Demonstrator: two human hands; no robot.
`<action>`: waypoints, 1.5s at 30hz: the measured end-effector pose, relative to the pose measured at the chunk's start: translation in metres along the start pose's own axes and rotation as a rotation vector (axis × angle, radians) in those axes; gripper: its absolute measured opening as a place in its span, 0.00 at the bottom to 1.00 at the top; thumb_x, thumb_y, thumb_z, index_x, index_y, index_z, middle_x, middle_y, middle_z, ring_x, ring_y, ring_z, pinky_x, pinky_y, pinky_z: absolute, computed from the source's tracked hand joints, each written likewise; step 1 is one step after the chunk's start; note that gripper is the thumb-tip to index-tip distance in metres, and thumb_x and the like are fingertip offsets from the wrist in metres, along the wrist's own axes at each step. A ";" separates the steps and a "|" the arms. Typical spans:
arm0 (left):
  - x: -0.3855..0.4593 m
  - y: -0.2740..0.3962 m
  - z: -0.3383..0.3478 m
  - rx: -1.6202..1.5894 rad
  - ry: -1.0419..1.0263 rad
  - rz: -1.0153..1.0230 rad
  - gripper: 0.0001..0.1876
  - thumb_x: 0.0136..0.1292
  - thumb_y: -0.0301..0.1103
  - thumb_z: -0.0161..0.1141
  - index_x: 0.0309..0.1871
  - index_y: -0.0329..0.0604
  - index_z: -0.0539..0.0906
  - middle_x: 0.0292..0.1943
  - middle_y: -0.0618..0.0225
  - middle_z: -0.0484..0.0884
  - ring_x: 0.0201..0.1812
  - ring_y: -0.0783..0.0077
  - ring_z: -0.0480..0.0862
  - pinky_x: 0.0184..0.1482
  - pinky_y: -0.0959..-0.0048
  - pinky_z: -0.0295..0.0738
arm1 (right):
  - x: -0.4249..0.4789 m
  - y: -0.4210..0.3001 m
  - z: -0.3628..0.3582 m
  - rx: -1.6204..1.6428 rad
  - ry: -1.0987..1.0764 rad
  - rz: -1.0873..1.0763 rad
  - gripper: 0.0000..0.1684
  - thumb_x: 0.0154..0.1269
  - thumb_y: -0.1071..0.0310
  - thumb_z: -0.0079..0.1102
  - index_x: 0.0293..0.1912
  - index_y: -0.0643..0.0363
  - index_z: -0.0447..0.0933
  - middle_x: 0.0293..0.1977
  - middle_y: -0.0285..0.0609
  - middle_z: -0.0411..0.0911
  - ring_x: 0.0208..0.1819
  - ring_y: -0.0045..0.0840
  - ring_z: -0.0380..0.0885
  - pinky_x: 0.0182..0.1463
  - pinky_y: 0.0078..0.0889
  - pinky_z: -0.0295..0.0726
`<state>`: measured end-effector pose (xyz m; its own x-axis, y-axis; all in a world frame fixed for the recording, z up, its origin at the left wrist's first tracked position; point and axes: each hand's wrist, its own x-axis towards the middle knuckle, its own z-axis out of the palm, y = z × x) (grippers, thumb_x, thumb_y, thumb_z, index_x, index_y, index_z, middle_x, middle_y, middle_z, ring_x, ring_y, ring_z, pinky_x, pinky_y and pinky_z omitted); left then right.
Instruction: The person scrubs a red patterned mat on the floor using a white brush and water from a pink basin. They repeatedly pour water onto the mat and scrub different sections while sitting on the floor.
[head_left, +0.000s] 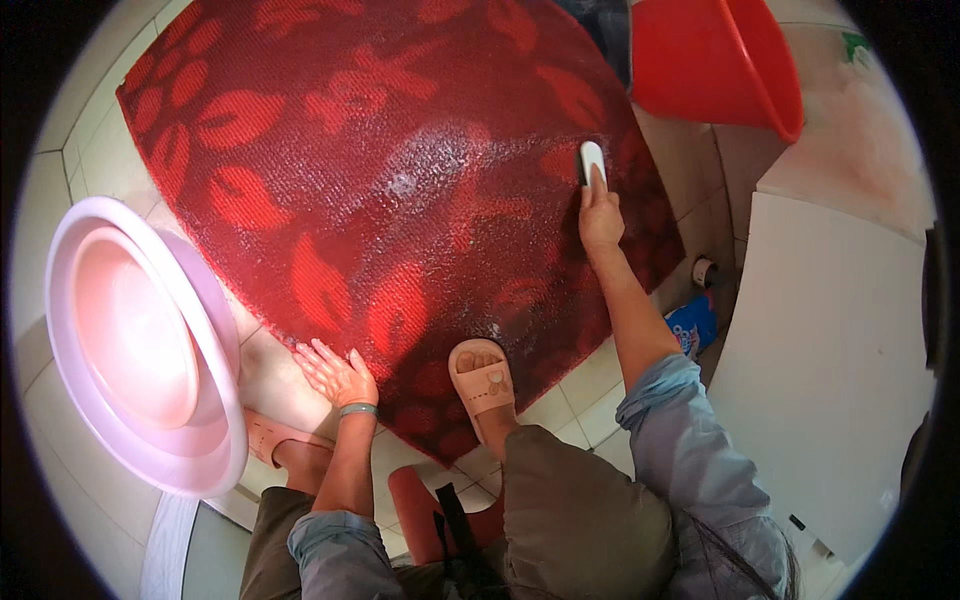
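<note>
My right hand (601, 217) grips a white-backed scrubbing brush (592, 161), held against the right side of a red rug (480, 255) with a leaf pattern. Whitish suds (420, 169) spread over the rug's wet middle. Near the rug's lower left edge is my left hand (337, 379), fingers apart and holding nothing. Its skin looks wet, and a bracelet (358, 409) circles the wrist. Whether this hand touches the rug, I cannot tell. One pink slipper (484, 382) on my foot rests on the rug's near part; the other slipper (274, 436) is on the tiles.
At left, a lilac basin (225, 420) holds a smaller pink basin (135, 330). A red bucket (697, 64) is at the upper right, beyond a white cabinet-like surface (825, 352). By my right arm lie a blue packet (694, 322) and a small round object (704, 271). A reddish stool (416, 510) is below me.
</note>
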<state>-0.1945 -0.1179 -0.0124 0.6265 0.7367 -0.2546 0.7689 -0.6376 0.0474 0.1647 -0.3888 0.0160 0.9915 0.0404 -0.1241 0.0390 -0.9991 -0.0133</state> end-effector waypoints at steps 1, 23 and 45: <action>0.001 0.003 0.001 -0.015 0.010 0.007 0.40 0.61 0.42 0.53 0.71 0.35 0.47 0.72 0.47 0.39 0.73 0.47 0.40 0.71 0.53 0.36 | 0.005 0.006 -0.002 0.016 0.045 0.063 0.28 0.68 0.51 0.46 0.66 0.34 0.58 0.36 0.52 0.72 0.32 0.44 0.77 0.35 0.47 0.78; 0.001 0.002 -0.006 -0.033 -0.040 -0.034 0.40 0.59 0.46 0.55 0.70 0.35 0.53 0.71 0.45 0.43 0.73 0.46 0.40 0.70 0.51 0.37 | -0.048 -0.126 0.023 0.446 -0.290 -0.136 0.28 0.66 0.45 0.46 0.52 0.60 0.71 0.34 0.57 0.76 0.34 0.47 0.78 0.37 0.47 0.78; 0.000 0.001 0.001 -0.044 0.033 0.020 0.40 0.60 0.45 0.55 0.70 0.35 0.51 0.72 0.45 0.42 0.72 0.45 0.41 0.70 0.51 0.38 | -0.136 -0.234 0.006 0.243 -0.280 -1.158 0.17 0.65 0.61 0.47 0.52 0.32 0.74 0.31 0.44 0.72 0.32 0.34 0.76 0.37 0.33 0.77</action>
<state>-0.1940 -0.1184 -0.0134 0.6449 0.7314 -0.2216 0.7607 -0.6422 0.0943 0.0204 -0.1604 0.0297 0.3234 0.9380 -0.1249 0.8293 -0.3445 -0.4399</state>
